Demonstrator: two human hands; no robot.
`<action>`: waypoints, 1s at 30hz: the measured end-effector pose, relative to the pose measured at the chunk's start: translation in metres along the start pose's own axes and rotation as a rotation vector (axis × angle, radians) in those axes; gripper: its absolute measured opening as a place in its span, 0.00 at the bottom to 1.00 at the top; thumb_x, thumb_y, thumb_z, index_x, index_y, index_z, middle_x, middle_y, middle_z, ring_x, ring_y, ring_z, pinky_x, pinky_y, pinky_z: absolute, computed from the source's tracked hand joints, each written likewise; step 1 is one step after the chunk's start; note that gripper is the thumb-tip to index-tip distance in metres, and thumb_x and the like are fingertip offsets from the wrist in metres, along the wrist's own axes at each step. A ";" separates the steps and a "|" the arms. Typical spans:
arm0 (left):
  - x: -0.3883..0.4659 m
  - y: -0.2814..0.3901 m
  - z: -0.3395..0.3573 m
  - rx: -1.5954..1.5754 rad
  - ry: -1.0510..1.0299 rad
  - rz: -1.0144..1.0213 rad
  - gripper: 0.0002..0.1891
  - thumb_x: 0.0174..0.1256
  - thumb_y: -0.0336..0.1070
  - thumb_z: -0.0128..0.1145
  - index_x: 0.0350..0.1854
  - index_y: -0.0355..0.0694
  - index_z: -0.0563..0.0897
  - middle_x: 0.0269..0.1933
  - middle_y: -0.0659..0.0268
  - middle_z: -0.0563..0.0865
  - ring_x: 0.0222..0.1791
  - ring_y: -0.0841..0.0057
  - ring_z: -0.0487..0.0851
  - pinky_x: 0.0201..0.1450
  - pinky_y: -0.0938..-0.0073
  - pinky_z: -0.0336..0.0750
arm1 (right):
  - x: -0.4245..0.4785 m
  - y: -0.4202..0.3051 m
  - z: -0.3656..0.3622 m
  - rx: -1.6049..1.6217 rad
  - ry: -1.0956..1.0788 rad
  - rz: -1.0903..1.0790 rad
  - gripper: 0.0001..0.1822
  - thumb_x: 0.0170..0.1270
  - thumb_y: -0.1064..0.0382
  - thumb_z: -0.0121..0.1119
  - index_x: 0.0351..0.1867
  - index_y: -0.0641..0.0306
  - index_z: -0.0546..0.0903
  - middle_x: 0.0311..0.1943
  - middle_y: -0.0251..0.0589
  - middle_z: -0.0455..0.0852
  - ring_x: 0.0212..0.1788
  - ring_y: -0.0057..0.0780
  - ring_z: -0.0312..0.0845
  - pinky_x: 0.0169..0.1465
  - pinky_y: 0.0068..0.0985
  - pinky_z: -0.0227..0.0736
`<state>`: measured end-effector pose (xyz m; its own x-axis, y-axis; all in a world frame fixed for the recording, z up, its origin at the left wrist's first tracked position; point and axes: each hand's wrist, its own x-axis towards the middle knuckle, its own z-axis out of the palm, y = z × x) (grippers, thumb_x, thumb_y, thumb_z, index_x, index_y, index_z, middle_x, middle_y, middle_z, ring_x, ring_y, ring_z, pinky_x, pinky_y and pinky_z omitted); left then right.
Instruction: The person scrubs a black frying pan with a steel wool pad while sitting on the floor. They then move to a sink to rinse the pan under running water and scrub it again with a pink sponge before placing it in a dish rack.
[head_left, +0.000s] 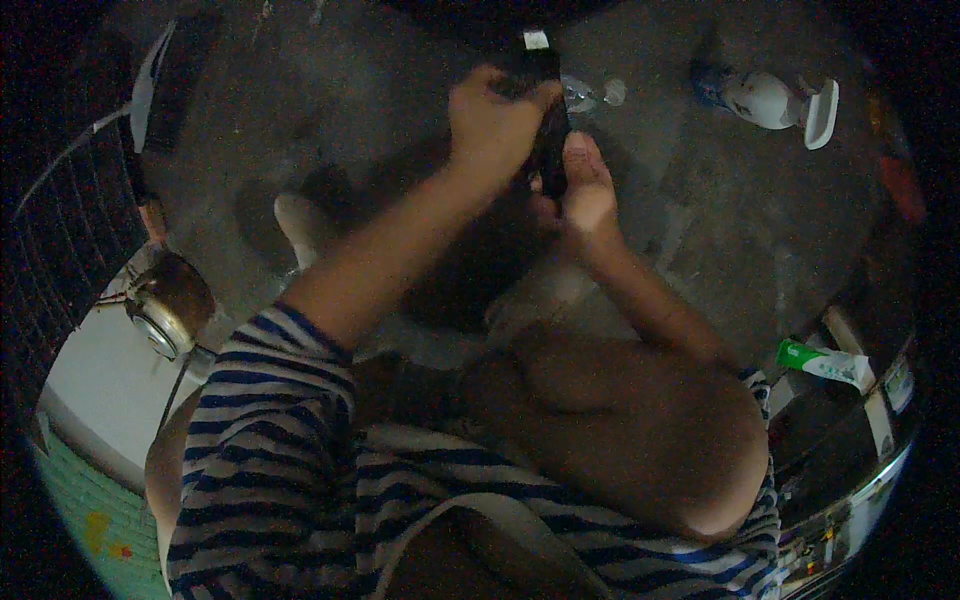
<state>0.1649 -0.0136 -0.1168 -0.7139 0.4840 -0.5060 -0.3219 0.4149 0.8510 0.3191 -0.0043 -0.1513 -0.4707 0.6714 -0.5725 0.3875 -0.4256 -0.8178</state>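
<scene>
A long, narrow black item (553, 142) with a white tag (535, 40) at its far end is held between both hands above the dim floor. My left hand (499, 112) is closed on its upper part, with the fingers curled and partly blurred. Lower down, my right hand (589, 184) grips the near end, its thumb lying along the side. What the item is, I cannot tell in this low light. Just beyond it, to the right, a clear plastic bottle (579, 95) lies on the floor.
A brown jar with a metal lid (161, 330) is at the left by a white surface (105, 382), near a wire rack (67, 202). A green mat (90, 502) lies lower left. To the right are a white-and-blue object (761, 99) and a green-and-white packet (821, 361).
</scene>
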 end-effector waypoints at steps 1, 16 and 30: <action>0.004 0.010 0.003 0.025 -0.003 0.066 0.19 0.46 0.39 0.73 0.33 0.30 0.82 0.31 0.55 0.86 0.30 0.70 0.83 0.35 0.69 0.77 | 0.000 -0.004 -0.007 -0.027 -0.026 -0.005 0.14 0.72 0.46 0.42 0.43 0.50 0.70 0.24 0.33 0.76 0.19 0.21 0.67 0.18 0.19 0.61; -0.025 -0.011 -0.004 0.192 -0.140 0.086 0.21 0.42 0.42 0.75 0.30 0.31 0.80 0.26 0.56 0.85 0.29 0.70 0.84 0.32 0.70 0.77 | 0.002 -0.006 -0.006 0.112 0.027 0.030 0.17 0.71 0.43 0.40 0.39 0.52 0.72 0.23 0.32 0.75 0.18 0.23 0.66 0.18 0.22 0.57; -0.024 0.022 0.001 0.329 -0.176 0.093 0.20 0.43 0.40 0.73 0.33 0.32 0.80 0.29 0.53 0.85 0.32 0.64 0.85 0.36 0.66 0.77 | -0.008 -0.060 -0.009 0.372 -0.117 0.368 0.32 0.67 0.29 0.31 0.36 0.53 0.75 0.23 0.29 0.76 0.22 0.23 0.69 0.22 0.22 0.59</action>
<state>0.1757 -0.0148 -0.0857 -0.6039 0.6441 -0.4695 -0.0234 0.5745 0.8182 0.3067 0.0211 -0.0975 -0.4503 0.3743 -0.8106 0.2462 -0.8206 -0.5157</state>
